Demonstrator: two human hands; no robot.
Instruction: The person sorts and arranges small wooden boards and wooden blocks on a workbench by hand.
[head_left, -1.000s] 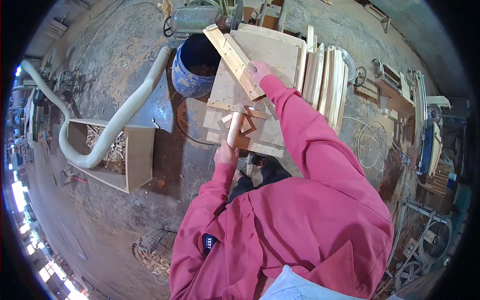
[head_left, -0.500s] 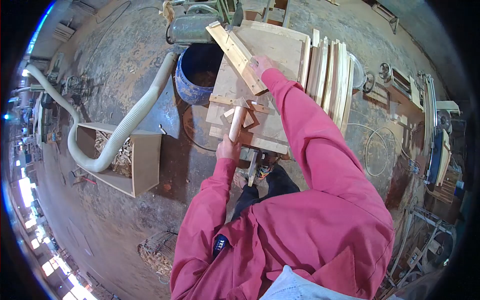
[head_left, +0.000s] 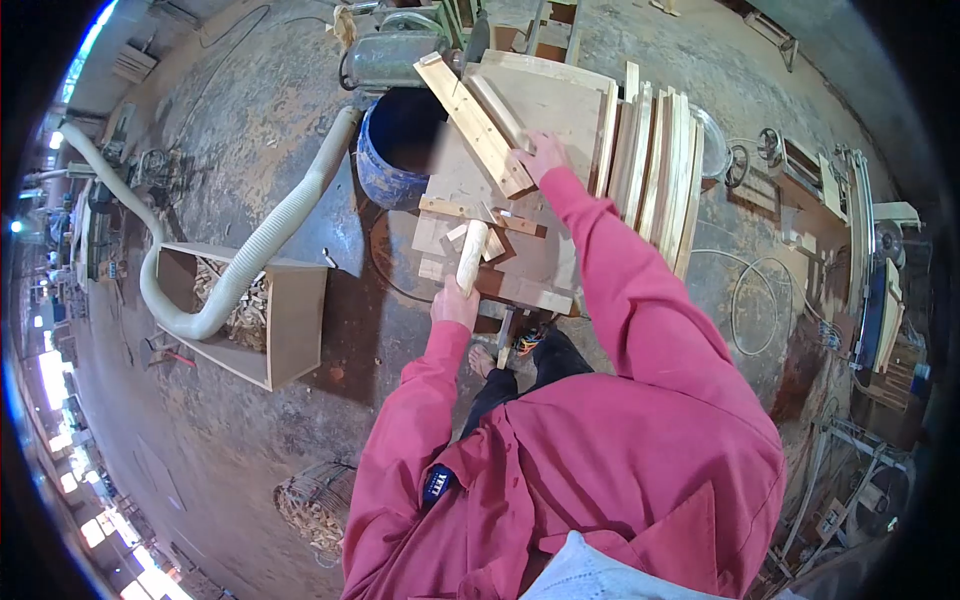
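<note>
My left hand (head_left: 455, 303) is closed round the lower end of a short pale wooden piece (head_left: 472, 255), which points away from me over the near edge of the work table (head_left: 560, 110). My right hand (head_left: 545, 155) is over the table beside a long wooden jig (head_left: 475, 125) with dark holes. Its fingers reach toward a narrow wooden strip (head_left: 497, 108) lying along the jig's right side; their exact grip is too small to tell. Small wooden blocks (head_left: 520, 225) lie on the table just beyond the piece in my left hand.
Long wooden slats (head_left: 660, 165) stand along the table's right side. Left of the table is a blue drum (head_left: 385, 180). A ribbed hose (head_left: 270, 240) runs over a box (head_left: 297, 325) of wood scraps. A motor (head_left: 395, 62) sits beyond the drum.
My right hand has shifted slightly right and toward me, off the jig. The narrow strip beside the jig now shows. The piece in my left hand has tilted slightly, its far end lower.
</note>
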